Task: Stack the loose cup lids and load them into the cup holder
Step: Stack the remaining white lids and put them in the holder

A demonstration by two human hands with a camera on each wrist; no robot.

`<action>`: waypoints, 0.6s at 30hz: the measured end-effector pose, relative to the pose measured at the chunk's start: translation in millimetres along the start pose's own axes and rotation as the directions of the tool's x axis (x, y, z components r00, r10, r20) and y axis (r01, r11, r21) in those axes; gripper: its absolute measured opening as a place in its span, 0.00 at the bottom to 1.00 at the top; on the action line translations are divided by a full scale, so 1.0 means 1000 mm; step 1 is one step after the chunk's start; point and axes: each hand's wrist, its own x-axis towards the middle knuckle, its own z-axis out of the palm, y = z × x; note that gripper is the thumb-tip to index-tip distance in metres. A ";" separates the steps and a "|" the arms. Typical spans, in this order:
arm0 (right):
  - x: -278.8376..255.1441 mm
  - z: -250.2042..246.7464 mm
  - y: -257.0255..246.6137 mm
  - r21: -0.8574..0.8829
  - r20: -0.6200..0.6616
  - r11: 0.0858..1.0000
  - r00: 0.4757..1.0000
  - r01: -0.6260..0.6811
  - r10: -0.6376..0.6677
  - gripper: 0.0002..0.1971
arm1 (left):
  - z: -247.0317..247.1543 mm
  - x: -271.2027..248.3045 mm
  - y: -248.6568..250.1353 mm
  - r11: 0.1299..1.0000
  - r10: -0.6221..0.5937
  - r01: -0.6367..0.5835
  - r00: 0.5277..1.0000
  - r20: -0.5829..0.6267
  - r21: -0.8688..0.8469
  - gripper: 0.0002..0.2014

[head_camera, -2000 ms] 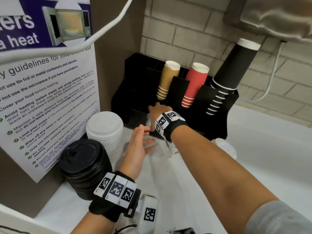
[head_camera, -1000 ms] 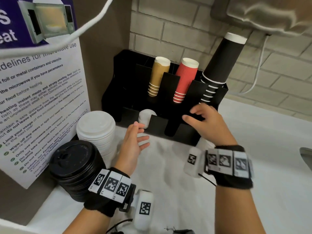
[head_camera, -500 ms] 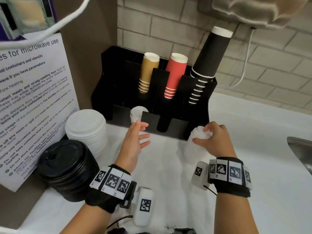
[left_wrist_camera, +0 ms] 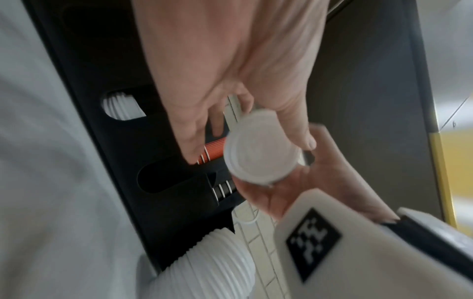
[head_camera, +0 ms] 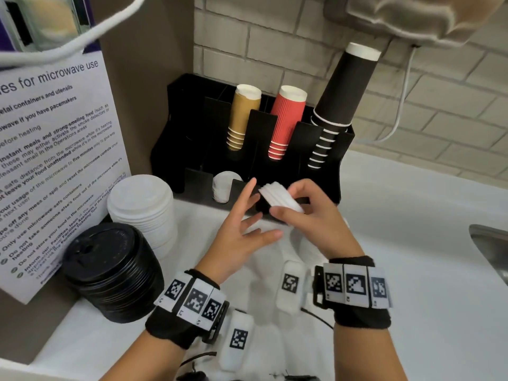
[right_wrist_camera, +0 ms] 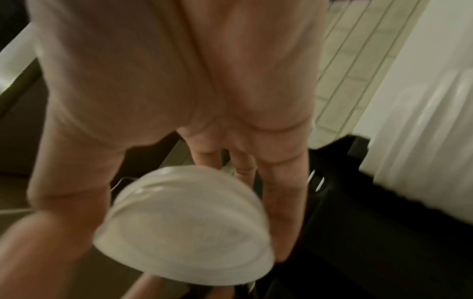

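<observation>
My right hand (head_camera: 299,207) grips a short stack of small white lids (head_camera: 279,198), held on its side just in front of the black cup holder (head_camera: 189,111). The same lid stack (left_wrist_camera: 261,155) fills the left wrist view and shows again, blurred, as the lid stack (right_wrist_camera: 184,226) in the right wrist view. My left hand (head_camera: 244,215) is spread with straight fingers at the stack's left end; I cannot tell if it touches. More small white lids (head_camera: 224,187) sit in a front slot of the holder.
A tall stack of large white lids (head_camera: 143,207) and a stack of black lids (head_camera: 110,270) stand at the left by a poster. Tan, red and black cups fill the holder's rear slots. Another ribbed white lid stack (left_wrist_camera: 215,263) stands at the holder's right end. A sink edge (head_camera: 489,243) lies far right.
My right hand left the holder's slot, picked small white lids off the counter at the holder's right end, and carried them left to the left hand, which stayed spread.
</observation>
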 end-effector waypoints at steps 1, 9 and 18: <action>0.000 0.006 -0.002 0.025 0.045 1.000 0.999 0.007 -0.008 0.16 | 0.000 0.001 -0.001 0.999 0.040 -0.041 0.999 -0.021 -0.011 0.44; 0.004 -0.001 0.004 0.144 0.276 0.987 0.961 -0.073 0.031 0.24 | -0.017 -0.002 0.004 0.997 0.060 -0.060 0.998 0.011 0.057 0.43; 0.007 -0.004 0.003 0.101 0.314 0.994 0.950 -0.029 -0.004 0.30 | -0.016 -0.001 0.010 0.994 0.019 -0.020 1.000 0.009 0.106 0.46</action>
